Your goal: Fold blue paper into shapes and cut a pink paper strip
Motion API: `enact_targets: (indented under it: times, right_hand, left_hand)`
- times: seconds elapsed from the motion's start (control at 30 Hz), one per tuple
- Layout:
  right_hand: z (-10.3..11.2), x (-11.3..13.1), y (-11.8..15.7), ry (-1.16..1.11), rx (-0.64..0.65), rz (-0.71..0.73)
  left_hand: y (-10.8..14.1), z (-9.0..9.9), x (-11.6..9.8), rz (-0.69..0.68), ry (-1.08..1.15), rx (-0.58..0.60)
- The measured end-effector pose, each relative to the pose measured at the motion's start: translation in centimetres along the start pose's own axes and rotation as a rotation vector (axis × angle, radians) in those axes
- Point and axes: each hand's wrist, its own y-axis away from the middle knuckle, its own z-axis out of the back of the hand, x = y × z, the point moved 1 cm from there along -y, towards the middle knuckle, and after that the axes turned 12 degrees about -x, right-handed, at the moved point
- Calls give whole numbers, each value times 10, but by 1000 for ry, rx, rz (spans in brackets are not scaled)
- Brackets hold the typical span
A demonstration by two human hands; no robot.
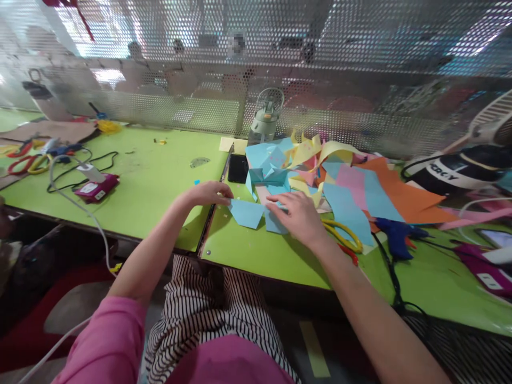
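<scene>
The left hand (213, 193) pinches notched light-blue paper (245, 214), the right hand (299, 214) loosely spread over it, apparently positioning, which needs careful alignment.

On the pale band around the black bottle at your far right, you can read dark capital letters that look like "ERGY" (443, 172); the start of the word is unclear. The magenta plastic power block (482, 266) at your right and the magenta plastic power block (97, 188) at your left each carry small pale markings; these are too small to read.
</scene>
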Motion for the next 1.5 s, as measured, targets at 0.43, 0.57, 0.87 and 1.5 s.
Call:
enact_targets:
  times: [0.43,0.57,0.87,1.5]
  right_hand:
    - [24,20,1,-282,-150,81]
    - [23,5,49,-22,-12,209]
    - [50,10,134,141,46,469]
    - [30,7,103,-14,92,-81]
  left_hand:
    - [62,-6,-70,-544,40,-616]
    - [86,-75,-75,-560,-474,-519]
    - [122,-121,-68,-593,-414,-464]
    - [136,-131,-63,-577,-498,-391]
